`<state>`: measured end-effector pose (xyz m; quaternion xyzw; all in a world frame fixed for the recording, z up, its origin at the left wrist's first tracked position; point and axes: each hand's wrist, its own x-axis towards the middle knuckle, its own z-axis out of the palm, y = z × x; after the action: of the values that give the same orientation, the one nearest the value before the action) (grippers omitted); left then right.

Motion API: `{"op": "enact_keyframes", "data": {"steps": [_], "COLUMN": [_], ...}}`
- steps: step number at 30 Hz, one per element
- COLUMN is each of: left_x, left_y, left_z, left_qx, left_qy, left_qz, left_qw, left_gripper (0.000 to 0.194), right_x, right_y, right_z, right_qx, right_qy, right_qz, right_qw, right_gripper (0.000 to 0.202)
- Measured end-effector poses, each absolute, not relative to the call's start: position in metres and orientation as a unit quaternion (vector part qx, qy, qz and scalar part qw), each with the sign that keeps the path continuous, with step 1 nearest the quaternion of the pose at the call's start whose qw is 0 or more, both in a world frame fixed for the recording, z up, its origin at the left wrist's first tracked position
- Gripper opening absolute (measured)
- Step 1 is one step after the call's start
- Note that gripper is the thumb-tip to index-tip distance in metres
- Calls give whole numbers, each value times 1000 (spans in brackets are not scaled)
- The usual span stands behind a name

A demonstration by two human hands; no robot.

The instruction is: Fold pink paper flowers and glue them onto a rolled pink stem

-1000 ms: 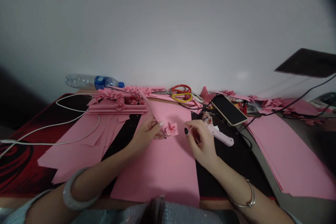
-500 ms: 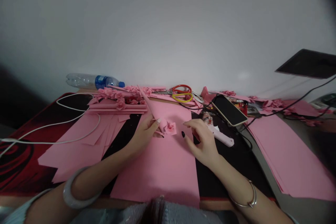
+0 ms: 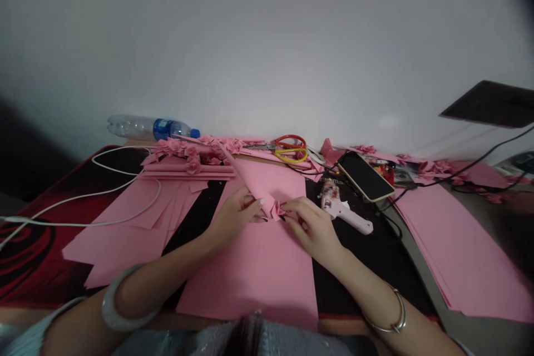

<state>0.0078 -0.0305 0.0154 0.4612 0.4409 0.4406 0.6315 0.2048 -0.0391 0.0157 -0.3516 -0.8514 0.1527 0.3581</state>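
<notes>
My left hand (image 3: 236, 217) is closed around the wide lower end of a rolled pink paper cone (image 3: 246, 175), whose thin tip points up and away to the left. A small folded pink paper flower (image 3: 277, 211) sits at the cone's lower end. From the right, the fingertips of my right hand (image 3: 317, 228) pinch the flower's edge. Both hands are just above a large pink sheet (image 3: 258, 272) on the dark mat.
Behind lie paper flowers (image 3: 177, 148), a plastic bottle (image 3: 144, 127) and scissors (image 3: 291, 148). A glue gun (image 3: 348, 214) and phone (image 3: 366, 176) are right of my right hand. Pink sheets are stacked left (image 3: 120, 233) and right (image 3: 459, 250); a white cable (image 3: 83, 196) crosses the left.
My right hand has moved left and its fingers have closed on the flower, which now looks turned and pinched. My left hand, still holding the cone, has shifted slightly right.
</notes>
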Motion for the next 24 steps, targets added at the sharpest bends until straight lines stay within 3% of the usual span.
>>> {"op": "enact_keyframes", "data": {"steps": [24], "left_x": [6], "left_y": [-29], "left_z": [11], "left_qx": [480], "left_qy": [445], "left_qz": [397], "left_qw": [644], "left_gripper": [28], "right_x": [204], "right_y": [-42], "right_z": [15], "right_qx": [-366], "right_qy": [-875], "right_qz": [153], "right_qw": [276], "right_gripper": [16]}}
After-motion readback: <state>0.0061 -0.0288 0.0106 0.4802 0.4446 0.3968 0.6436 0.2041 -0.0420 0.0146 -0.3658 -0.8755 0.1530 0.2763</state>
